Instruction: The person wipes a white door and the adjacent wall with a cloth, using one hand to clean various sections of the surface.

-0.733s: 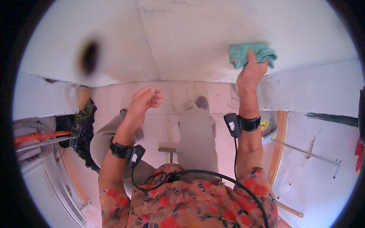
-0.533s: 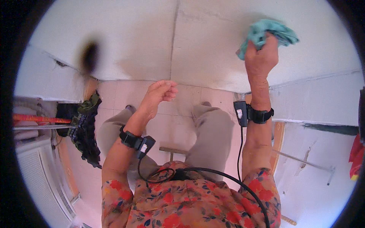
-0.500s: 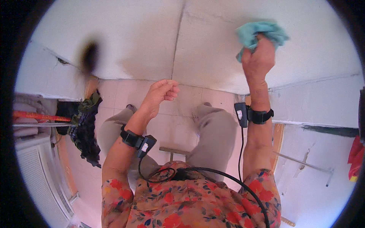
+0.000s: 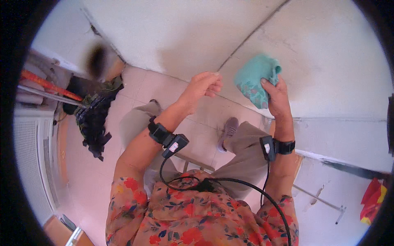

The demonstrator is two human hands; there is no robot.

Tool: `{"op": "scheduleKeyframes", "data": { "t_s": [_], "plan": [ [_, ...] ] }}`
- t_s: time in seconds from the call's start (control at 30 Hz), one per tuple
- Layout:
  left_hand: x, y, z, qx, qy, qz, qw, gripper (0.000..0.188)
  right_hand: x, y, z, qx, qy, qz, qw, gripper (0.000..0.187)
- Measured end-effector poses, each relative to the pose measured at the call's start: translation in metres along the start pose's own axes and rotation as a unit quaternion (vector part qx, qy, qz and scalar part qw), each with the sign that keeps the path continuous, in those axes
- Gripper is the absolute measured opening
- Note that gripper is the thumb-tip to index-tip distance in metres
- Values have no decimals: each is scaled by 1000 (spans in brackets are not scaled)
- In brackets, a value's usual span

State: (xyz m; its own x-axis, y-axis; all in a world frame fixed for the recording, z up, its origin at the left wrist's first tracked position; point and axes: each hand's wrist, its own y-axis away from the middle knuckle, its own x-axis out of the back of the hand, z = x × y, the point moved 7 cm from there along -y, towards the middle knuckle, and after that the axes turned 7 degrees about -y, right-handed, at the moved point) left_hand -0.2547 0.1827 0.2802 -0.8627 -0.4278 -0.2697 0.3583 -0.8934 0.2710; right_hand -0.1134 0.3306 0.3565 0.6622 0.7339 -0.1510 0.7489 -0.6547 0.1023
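Note:
A turquoise cloth (image 4: 255,80) with a patterned lower part is folded in my right hand (image 4: 280,96). My thumb presses on its near side, and the other fingers are partly hidden behind it. The cloth is in front of the pale wall (image 4: 312,53); I cannot tell whether it touches the surface. To its left, my left hand (image 4: 202,88) is raised with the fingers curled in and nothing visible in them. A black strap with a small box sits on each of my forearms.
A mop with dark cloth strips (image 4: 96,123) and an orange-red handle (image 4: 51,85) stand at the left. A white grille panel (image 4: 35,151) is beside them. Below my legs is a small stool (image 4: 193,160). A metal rod (image 4: 316,196) and red-yellow cloth (image 4: 372,201) are at the right.
My right hand has come down and nearer with the cloth, which now hangs more spread out. The left hand has shifted up and right. The whole view has turned.

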Motion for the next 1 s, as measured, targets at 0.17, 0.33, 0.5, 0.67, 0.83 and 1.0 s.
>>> {"op": "scheduleKeyframes", "data": {
  "t_s": [0.17, 0.33, 0.5, 0.67, 0.83, 1.0],
  "plan": [
    [-8, 1, 9, -14, 117, -59, 991, 46, -35, 2, 24, 7, -150, 0, 989, 41],
    [-4, -10, -17, -13, 136, -48, 990, 45, -53, -5, 77, -60, -144, -9, 988, 43],
    [-4, -12, -19, -8, 161, 48, 986, 44, -66, -10, 118, -147, -105, 12, 983, 39],
    [-6, -14, -28, 26, 188, 55, 980, 35, -80, 3, 117, -142, 73, -49, 986, 32],
    [26, -21, -24, -27, 192, 202, 960, 31, -88, 34, 108, 178, 614, -220, 736, 25],
    [49, -33, -40, -24, 161, 247, 955, 30, -93, 54, 144, 74, 610, -330, 717, 24]
  ]
}}
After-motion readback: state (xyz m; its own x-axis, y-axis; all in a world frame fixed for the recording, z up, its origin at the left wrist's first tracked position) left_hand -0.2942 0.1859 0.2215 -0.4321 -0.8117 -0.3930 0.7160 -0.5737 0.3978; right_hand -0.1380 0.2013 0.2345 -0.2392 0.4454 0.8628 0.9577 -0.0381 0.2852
